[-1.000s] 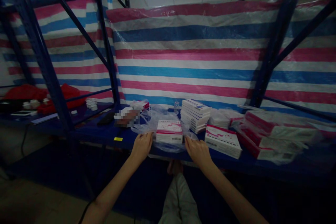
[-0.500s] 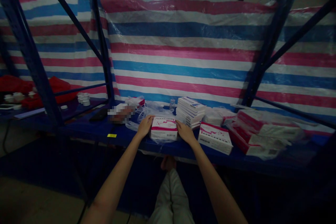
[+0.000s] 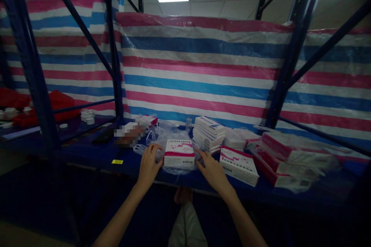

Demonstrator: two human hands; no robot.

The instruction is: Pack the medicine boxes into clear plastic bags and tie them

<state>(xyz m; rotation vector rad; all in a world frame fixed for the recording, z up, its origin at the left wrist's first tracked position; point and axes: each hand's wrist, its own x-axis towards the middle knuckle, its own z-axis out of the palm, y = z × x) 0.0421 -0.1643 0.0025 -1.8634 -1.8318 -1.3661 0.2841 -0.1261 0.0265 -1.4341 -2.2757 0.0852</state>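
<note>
In the head view, a white and pink box (image 3: pixel 179 153) lies on a clear plastic bag (image 3: pixel 166 130) near the front edge of the blue shelf. My left hand (image 3: pixel 150 163) is just left of the box, its fingers curved at the bag's plastic. On the other side, my right hand (image 3: pixel 211 168) has its fingers bent near the box's right edge, by the plastic. Whether either hand grips the film is too dim to tell. A second white and pink box (image 3: pixel 239 164) lies to the right of my right hand.
Behind the right hand stands a stack of white boxes (image 3: pixel 208 134). Plastic-wrapped pink and white boxes (image 3: pixel 292 158) lie farther right. White bottles (image 3: pixel 87 116) and red cloth (image 3: pixel 59 104) are at the left. Blue posts (image 3: pixel 114 46) flank the shelf, and a yellow label (image 3: pixel 117 161) marks its edge.
Both hands have moved off the box's sides and slightly apart, to the plastic around it. The camera view has tilted up a little.
</note>
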